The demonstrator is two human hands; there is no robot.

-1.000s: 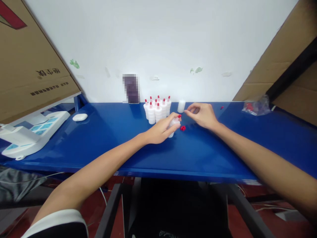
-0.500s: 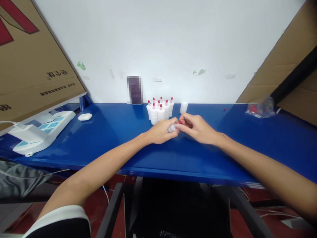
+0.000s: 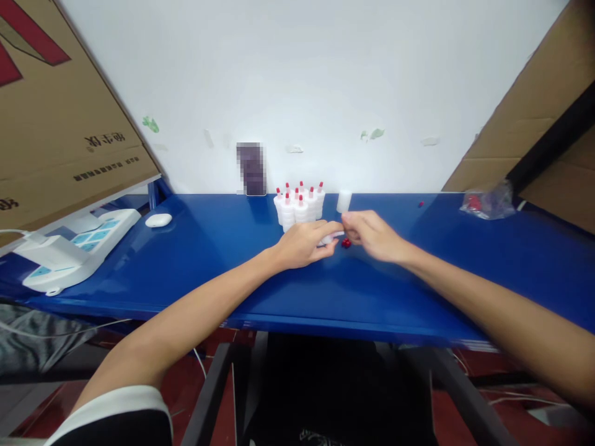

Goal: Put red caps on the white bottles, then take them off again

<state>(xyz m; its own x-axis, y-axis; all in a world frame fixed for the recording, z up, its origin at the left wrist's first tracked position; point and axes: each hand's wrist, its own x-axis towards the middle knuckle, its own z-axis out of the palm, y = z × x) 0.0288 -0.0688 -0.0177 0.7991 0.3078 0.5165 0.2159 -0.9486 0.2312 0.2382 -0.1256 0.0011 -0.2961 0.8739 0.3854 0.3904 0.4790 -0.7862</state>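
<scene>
My left hand point(image 3: 307, 243) is wrapped round a small white squeeze bottle point(image 3: 327, 240), which lies tilted with its pale nozzle pointing right. At the nozzle's tip are the closed fingers of my right hand point(image 3: 372, 235); what they pinch is hidden. Just below those fingers, a few small red caps point(image 3: 346, 243) lie on the blue table point(image 3: 297, 297). Behind my left hand stands a cluster of several white bottles point(image 3: 301, 212), upright and close together, with red-capped nozzles. A white bottle without a visible nozzle point(image 3: 344, 201) stands apart to their right.
At the back right are a single red cap point(image 3: 421, 204) and a clear plastic bag point(image 3: 488, 202) with red pieces inside. A dark pixelated phone-like object point(image 3: 251, 169) leans on the wall. On the left are a white case point(image 3: 158, 220), a power strip point(image 3: 100, 238) and a cardboard box point(image 3: 69, 124).
My right hand has turned and its fingers have curled in at the nozzle tip. The red caps below it now show clearly. My left hand keeps the bottle in nearly the same place.
</scene>
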